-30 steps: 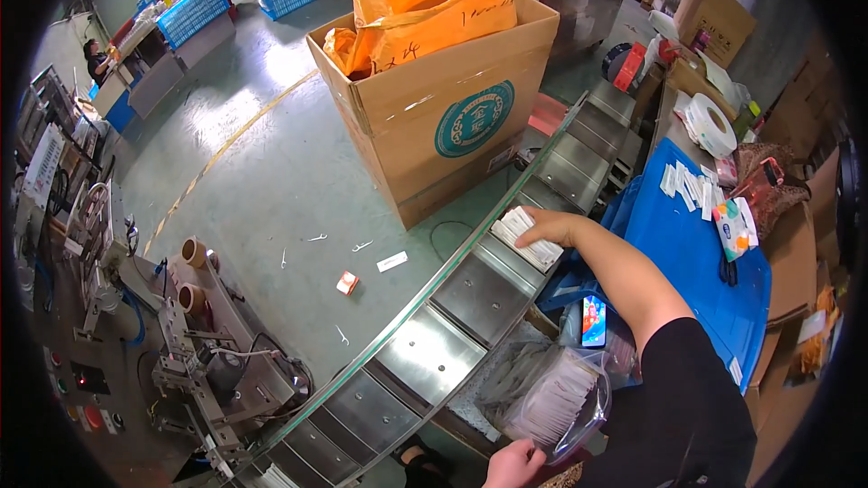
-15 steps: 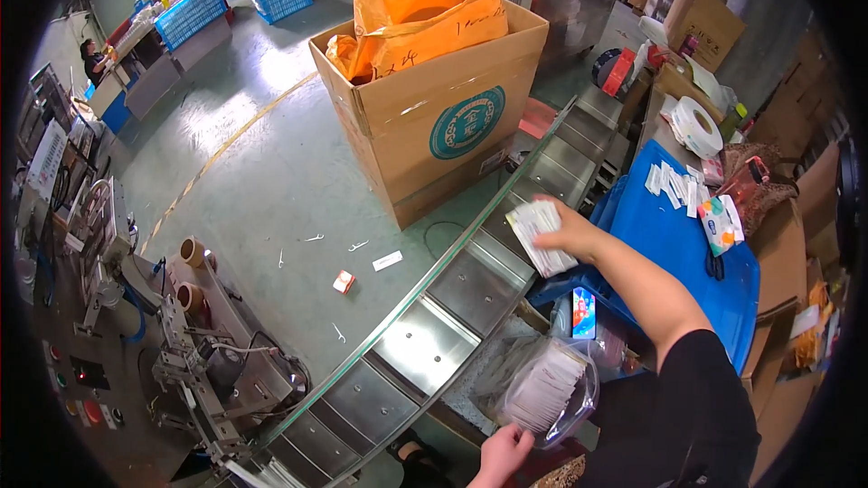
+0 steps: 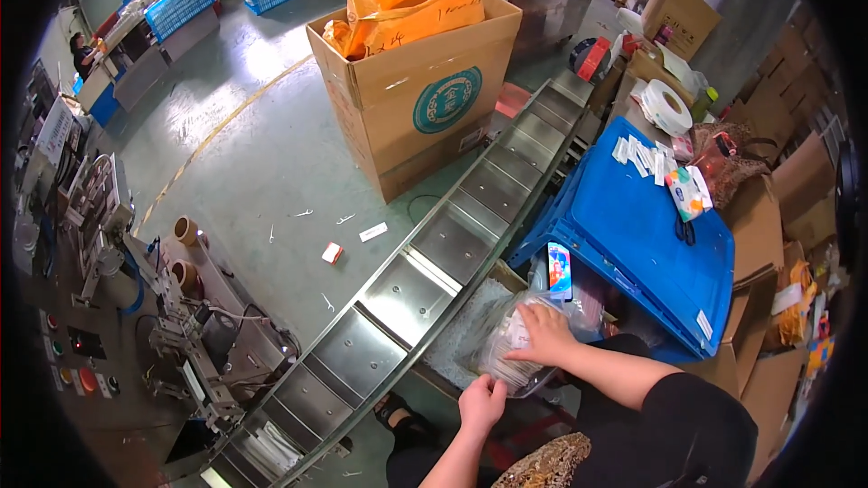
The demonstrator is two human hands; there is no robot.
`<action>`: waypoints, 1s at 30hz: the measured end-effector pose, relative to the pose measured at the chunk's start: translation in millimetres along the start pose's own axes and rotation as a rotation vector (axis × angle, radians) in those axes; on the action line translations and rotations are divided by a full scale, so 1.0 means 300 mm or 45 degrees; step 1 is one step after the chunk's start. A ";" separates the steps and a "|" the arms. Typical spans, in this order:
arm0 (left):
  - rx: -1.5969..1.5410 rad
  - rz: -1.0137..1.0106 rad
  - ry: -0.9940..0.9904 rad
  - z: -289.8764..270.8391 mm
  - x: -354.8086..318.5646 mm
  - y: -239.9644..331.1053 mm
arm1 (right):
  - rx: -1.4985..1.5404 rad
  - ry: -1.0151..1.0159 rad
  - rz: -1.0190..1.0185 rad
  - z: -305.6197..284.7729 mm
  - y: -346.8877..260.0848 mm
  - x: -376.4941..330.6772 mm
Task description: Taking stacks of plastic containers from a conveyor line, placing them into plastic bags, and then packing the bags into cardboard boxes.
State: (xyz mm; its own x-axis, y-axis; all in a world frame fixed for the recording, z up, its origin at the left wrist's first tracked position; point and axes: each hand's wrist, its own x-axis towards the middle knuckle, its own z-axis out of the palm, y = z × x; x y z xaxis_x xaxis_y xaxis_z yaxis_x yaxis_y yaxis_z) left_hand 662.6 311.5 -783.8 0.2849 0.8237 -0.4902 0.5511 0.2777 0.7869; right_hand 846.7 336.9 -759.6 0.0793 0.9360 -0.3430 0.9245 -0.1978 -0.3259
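A clear plastic bag (image 3: 533,389) full of thin white packets stands between my body and the metal conveyor. My right hand (image 3: 544,336) is over the packets (image 3: 495,363) at the bag's mouth, with thumb and fingers spread around a bundle of them. The hand hides part of that bundle. My left hand (image 3: 483,403) pinches the bag's near left edge between thumb and fingers. Just beyond the bag a phone (image 3: 560,269) with a lit screen leans upright.
The conveyor (image 3: 398,294) with flat metal compartments runs diagonally past me; white packets (image 3: 271,447) lie in a near compartment. A blue crate lid (image 3: 642,226) on the right bears loose packets and tissues. Beyond stands a large carton (image 3: 407,99) with an orange bag. Machinery (image 3: 194,380) is at left.
My right hand has brought its bundle of packets from above the conveyor down to the plastic bag. My left hand stays at the bag's edge. The view has shifted slightly.
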 end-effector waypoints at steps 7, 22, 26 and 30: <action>0.029 0.053 -0.041 -0.013 -0.021 0.042 | -0.194 -0.200 0.140 0.103 -0.041 -0.034; 0.035 0.092 -0.134 -0.007 0.001 0.030 | 0.398 0.384 -0.043 -0.322 0.168 0.751; -0.022 0.111 -0.168 -0.012 0.001 0.050 | 0.517 0.265 0.079 -0.242 0.172 0.980; -0.007 0.107 -0.192 0.004 0.002 0.031 | 0.615 0.095 0.363 -0.184 0.156 1.041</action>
State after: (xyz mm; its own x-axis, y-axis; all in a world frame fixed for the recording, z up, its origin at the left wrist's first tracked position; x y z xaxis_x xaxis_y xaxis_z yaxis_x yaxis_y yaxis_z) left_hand 669.0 314.0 -777.0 0.4443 0.7608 -0.4731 0.5161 0.2143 0.8293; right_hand 935.2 636.1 -833.4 0.3434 0.8404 -0.4193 0.5880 -0.5405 -0.6017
